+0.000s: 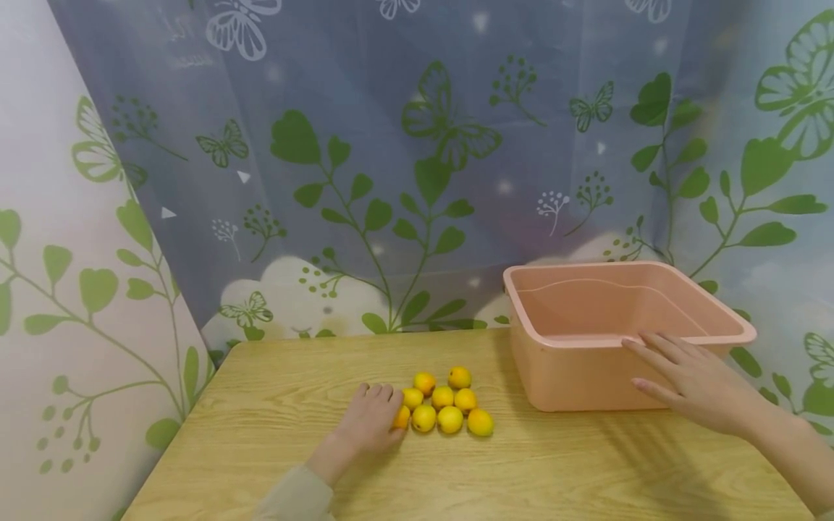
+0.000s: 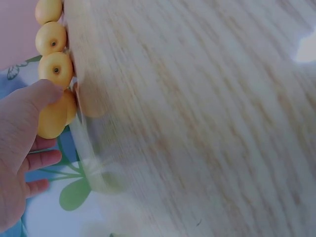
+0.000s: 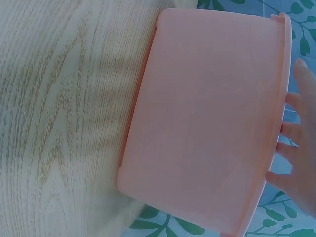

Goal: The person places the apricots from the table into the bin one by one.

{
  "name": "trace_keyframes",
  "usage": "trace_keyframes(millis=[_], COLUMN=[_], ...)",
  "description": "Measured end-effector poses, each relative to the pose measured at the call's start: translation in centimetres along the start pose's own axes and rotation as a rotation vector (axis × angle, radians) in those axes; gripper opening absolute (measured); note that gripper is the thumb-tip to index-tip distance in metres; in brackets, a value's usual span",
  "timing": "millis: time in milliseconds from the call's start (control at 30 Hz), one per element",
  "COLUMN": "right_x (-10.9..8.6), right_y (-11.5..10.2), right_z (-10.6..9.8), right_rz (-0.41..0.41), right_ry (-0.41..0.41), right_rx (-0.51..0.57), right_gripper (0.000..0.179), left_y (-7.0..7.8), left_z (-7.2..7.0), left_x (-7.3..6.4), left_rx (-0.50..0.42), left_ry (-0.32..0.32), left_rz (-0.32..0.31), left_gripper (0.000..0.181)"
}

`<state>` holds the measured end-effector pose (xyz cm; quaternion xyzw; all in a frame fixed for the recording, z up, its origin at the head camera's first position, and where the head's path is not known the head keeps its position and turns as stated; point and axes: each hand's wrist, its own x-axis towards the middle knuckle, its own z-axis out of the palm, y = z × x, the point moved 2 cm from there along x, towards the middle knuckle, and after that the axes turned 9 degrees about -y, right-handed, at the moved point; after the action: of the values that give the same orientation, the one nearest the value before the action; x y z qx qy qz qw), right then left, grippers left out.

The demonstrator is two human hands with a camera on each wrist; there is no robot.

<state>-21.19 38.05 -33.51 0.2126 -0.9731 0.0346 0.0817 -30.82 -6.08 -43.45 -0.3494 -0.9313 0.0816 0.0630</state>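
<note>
A cluster of several small round yellow fruits (image 1: 449, 420), some tinged orange or green, lies on the wooden table. At its left end my left hand (image 1: 368, 420) holds one yellow-orange fruit (image 2: 53, 118), partly covered in the head view. The left wrist view shows the thumb on this fruit and other fingers behind it. My right hand (image 1: 691, 376) is at the near rim of a pink plastic tub (image 1: 541, 376), fingers fairly straight and spread. In the right wrist view its fingertips (image 3: 291, 131) reach the rim; firm contact is hard to tell.
The tub stands at the table's back right. A patterned curtain (image 1: 365, 145) with leaves and butterflies hangs behind the wooden table (image 1: 274, 391) and along both sides. The table's left edge runs diagonally towards the front.
</note>
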Motion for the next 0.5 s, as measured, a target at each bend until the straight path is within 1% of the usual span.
trace_keyframes(millis=[167,367,500], right_x=[-0.01,-0.01,0.02], right_y=[-0.08,0.0,0.01], right_z=[-0.05,-0.08,-0.05], right_rz=[-0.003,0.005,0.004], right_ry=[0.003,-0.007,0.0], right_rx=[-0.001,0.0,-0.009], right_gripper=[0.063,0.065,0.066], left_y=[-0.08,-0.15,-0.23], left_z=[-0.29,-0.61,-0.85], left_x=[0.04,0.04,0.21], left_rx=[-0.024,-0.037,-0.039], left_ry=[0.033,0.042,0.057], left_rz=[0.002,0.006,0.004], left_gripper=[0.042,0.04,0.041])
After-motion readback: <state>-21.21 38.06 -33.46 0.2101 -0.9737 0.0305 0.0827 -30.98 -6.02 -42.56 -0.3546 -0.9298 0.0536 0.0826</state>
